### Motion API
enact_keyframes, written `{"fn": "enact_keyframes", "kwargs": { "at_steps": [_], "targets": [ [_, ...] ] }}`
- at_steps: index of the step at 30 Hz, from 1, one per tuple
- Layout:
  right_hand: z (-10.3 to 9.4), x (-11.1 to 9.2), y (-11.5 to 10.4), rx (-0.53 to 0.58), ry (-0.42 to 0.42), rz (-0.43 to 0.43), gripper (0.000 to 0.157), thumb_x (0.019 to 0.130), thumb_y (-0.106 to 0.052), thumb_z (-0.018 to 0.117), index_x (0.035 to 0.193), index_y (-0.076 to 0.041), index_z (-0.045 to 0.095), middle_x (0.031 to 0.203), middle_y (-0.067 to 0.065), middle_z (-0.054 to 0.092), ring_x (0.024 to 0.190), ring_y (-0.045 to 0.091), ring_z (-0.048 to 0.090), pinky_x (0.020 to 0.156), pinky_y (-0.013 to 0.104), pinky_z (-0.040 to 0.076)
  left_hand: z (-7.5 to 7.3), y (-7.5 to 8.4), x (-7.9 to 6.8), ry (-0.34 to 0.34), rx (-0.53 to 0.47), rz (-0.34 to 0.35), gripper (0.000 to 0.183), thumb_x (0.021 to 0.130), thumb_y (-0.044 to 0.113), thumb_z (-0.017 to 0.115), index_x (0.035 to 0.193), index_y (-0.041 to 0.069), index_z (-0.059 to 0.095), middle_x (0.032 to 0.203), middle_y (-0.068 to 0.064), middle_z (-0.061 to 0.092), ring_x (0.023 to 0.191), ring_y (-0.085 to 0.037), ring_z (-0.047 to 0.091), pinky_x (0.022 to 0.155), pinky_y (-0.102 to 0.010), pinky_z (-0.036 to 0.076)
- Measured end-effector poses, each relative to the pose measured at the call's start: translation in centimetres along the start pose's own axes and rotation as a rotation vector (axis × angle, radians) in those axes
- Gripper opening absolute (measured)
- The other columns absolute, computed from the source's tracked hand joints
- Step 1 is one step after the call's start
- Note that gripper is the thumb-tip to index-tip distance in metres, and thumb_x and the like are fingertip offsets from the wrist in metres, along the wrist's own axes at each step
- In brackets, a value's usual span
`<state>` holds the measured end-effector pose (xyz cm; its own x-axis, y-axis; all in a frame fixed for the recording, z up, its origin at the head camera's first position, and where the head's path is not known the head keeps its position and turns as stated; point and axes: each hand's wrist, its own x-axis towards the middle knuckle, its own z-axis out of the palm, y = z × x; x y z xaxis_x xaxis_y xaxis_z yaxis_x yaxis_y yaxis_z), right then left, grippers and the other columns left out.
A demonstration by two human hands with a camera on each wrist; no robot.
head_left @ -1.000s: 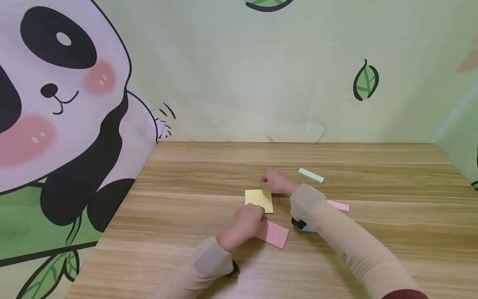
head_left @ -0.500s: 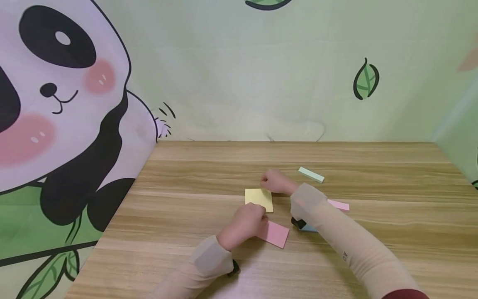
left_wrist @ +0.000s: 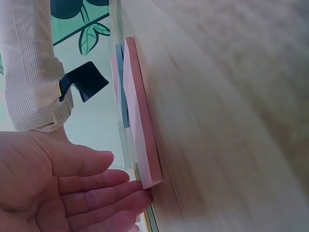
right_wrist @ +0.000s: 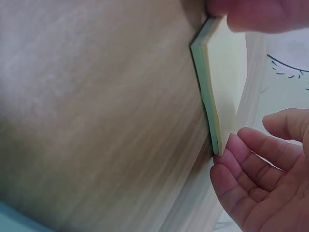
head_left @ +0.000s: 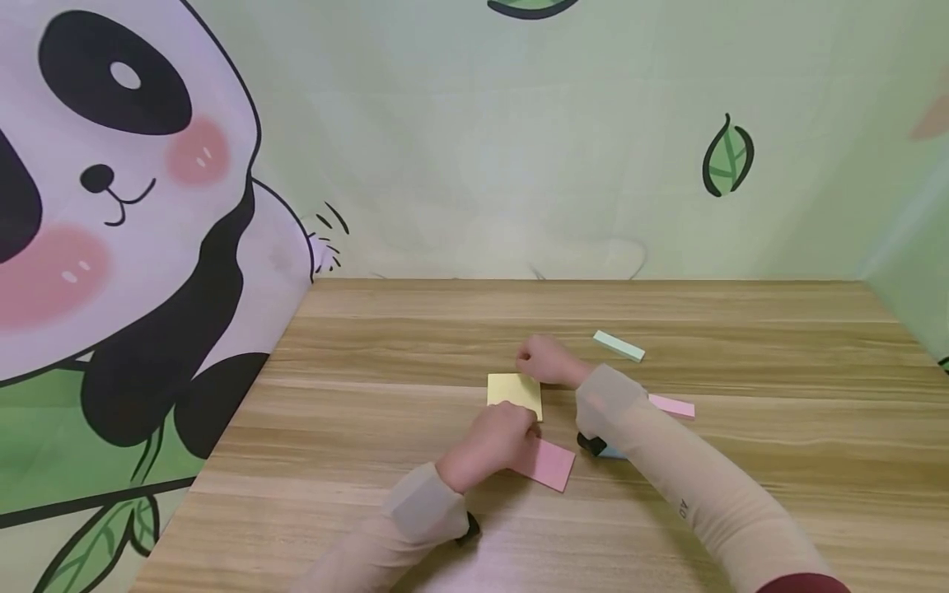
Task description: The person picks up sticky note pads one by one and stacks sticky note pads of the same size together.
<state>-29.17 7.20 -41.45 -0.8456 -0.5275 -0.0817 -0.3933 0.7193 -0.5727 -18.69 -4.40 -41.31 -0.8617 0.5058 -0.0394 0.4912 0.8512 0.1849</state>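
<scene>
A yellow sticky note pad (head_left: 511,389) lies on a green pad (right_wrist: 204,84), their edges nearly lined up in the right wrist view. My right hand (head_left: 552,361) is at the stack's far right corner, loosely bent fingertips (right_wrist: 224,179) against it and the thumb apart. In front lies a pink sticky note pad (head_left: 549,465). My left hand (head_left: 493,441) is between the stack and this pad. In the left wrist view its fairly straight fingers (left_wrist: 101,198) reach the pink pad's corner, with the thumb held away.
A narrow pale green strip pad (head_left: 619,346) lies farther back to the right. Near my right forearm are a narrow pink pad (head_left: 673,406) and a blue pad (head_left: 614,453), partly covered by the sleeve. Behind the wooden table (head_left: 356,329) hangs a panda-printed backdrop (head_left: 482,165).
My left hand has shifted very slightly to the right, its thumb showing a little more. My right hand and the pads look practically unmoved.
</scene>
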Motion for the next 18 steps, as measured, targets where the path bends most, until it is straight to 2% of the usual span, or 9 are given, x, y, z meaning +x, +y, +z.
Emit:
{"fn": "enact_keyframes", "kwargs": {
  "at_steps": [5,13,16,18],
  "targets": [
    [0.2,0.1,0.2,0.004,0.006,-0.004,0.034,0.085,-0.008,0.047,0.052,-0.013,0.043,0.045,-0.006,0.03,0.042,0.007,0.027,0.043,0.019,0.024,-0.1,0.0,0.2,0.015,0.007,-0.016,0.021,0.083,0.016,0.055,0.062,0.012,0.058,0.063,-0.002,0.058,0.054,-0.011,0.047,0.047,-0.024,0.038],
    [0.4,0.2,0.3,-0.014,0.017,0.0,0.029,0.085,-0.009,0.048,0.056,-0.008,0.051,0.046,-0.006,0.031,0.042,0.007,0.029,0.043,0.019,0.025,0.0,-0.1,0.2,0.009,-0.005,-0.014,0.023,0.085,0.015,0.053,0.063,0.011,0.057,0.065,-0.003,0.06,0.055,-0.01,0.047,0.048,-0.024,0.038],
    [0.3,0.0,0.4,-0.002,0.019,0.023,0.031,0.085,-0.008,0.047,0.054,-0.009,0.045,0.047,-0.006,0.029,0.043,0.007,0.026,0.043,0.019,0.024,-0.1,-0.5,0.1,0.051,-0.044,0.005,0.019,0.084,0.013,0.054,0.066,0.01,0.06,0.064,-0.002,0.06,0.055,-0.009,0.046,0.048,-0.021,0.036],
    [0.1,-0.1,0.6,-0.003,0.033,0.066,0.031,0.085,-0.008,0.045,0.054,-0.011,0.041,0.047,-0.005,0.03,0.043,0.008,0.027,0.043,0.02,0.024,-0.5,-1.0,0.0,0.125,-0.076,0.003,0.015,0.083,0.01,0.054,0.072,0.009,0.064,0.067,-0.001,0.063,0.055,-0.008,0.047,0.05,-0.019,0.038]
  ]
}}
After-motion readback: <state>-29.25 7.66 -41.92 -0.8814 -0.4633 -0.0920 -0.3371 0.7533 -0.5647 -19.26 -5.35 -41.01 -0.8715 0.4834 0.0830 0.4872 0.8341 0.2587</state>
